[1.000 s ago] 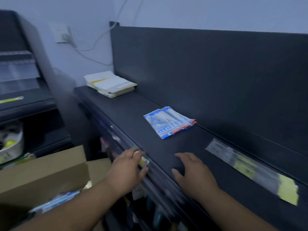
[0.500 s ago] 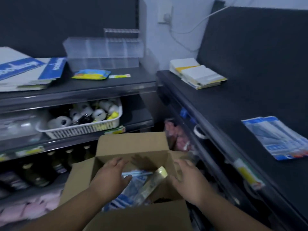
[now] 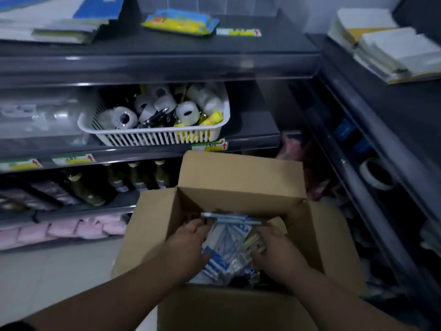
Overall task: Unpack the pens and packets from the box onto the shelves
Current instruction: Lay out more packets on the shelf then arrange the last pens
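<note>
**A:** Item one?
**B:** Cardboard box (image 3: 241,177), flaps open, standing in front of the shelving.

**A:** Contents?
**B:** Blue-and-white packets (image 3: 226,242), heaped inside the box.

**A:** Hands?
**B:** Left hand (image 3: 188,247) lies over the packets' left edge. Right hand (image 3: 276,249) is at their right side. Both are down inside the box.

**A:** Grip?
**B:** Fingers curve downward but are blurred, so I cannot tell whether either hand pinches a packet.

**A:** Nearby stock?
**B:** White basket (image 3: 155,137) of tape rolls (image 3: 188,113) on the middle shelf (image 3: 253,130), beyond the box.

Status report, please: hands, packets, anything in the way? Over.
Hands: left hand and right hand inside the box, either side of the blue-white packets; grip unclear, blurred. Packets not yet out. Flaps open, nothing blocking.
</note>
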### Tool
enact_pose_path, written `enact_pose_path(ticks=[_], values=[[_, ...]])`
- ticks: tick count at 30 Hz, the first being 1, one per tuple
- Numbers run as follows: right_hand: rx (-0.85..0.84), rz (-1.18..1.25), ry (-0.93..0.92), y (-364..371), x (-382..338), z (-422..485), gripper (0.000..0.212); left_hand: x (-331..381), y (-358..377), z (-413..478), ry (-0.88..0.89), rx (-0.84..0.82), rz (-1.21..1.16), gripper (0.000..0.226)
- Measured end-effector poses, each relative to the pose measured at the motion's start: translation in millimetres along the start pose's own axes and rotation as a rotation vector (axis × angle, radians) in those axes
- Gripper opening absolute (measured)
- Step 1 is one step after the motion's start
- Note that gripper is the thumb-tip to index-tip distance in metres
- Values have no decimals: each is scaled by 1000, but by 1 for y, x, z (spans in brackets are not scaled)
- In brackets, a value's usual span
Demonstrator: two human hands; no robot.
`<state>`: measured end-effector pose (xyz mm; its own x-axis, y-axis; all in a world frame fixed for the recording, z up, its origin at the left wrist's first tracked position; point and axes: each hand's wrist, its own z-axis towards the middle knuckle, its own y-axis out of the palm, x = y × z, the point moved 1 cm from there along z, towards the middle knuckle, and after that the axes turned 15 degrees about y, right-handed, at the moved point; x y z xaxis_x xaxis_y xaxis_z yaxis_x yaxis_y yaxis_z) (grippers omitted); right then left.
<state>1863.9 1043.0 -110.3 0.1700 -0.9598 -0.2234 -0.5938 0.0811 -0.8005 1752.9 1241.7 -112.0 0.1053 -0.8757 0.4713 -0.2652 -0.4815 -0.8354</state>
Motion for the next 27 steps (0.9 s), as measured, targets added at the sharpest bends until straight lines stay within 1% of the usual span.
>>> enact_pose_path(ticks=[2, 4, 8, 12, 15, 18, 21, 24, 25, 26, 27], values=[[-81, -39, -5, 9, 5, 17, 69, -2, 15, 15, -16, -66, -58, 67], [-142, -93, -28, 16, 10, 34, 70, -5, 29, 30, -39, -122, -120, 69], [-203, -222, -102, 27, 17, 64, 77, -12, 49, 55, -155, -221, -189, 74], [-121, -410, -217, 38, 26, 85, 88, -16, 63, 68, -224, -253, -186, 73], [-51, -526, -245, 47, 33, 92, 93, -18, 69, 71, -240, -216, -122, 73], [-11, -576, -249, 52, 33, 96, 91, -19, 73, 73, -254, -192, -69, 81], [-12, -601, -238, 52, 31, 98, 89, -20, 77, 75, -287, -249, -21, 100], [-5, -604, -240, 48, 28, 98, 80, -21, 78, 76, -304, -254, -37, 117], [-7, -595, -237, 47, 28, 97, 77, -21, 76, 77, -301, -244, -34, 117], [-5, -588, -233, 45, 27, 97, 73, -20, 75, 78, -292, -228, -18, 113], [9, -586, -233, 44, 25, 96, 67, -19, 73, 79, -274, -207, 12, 104]])
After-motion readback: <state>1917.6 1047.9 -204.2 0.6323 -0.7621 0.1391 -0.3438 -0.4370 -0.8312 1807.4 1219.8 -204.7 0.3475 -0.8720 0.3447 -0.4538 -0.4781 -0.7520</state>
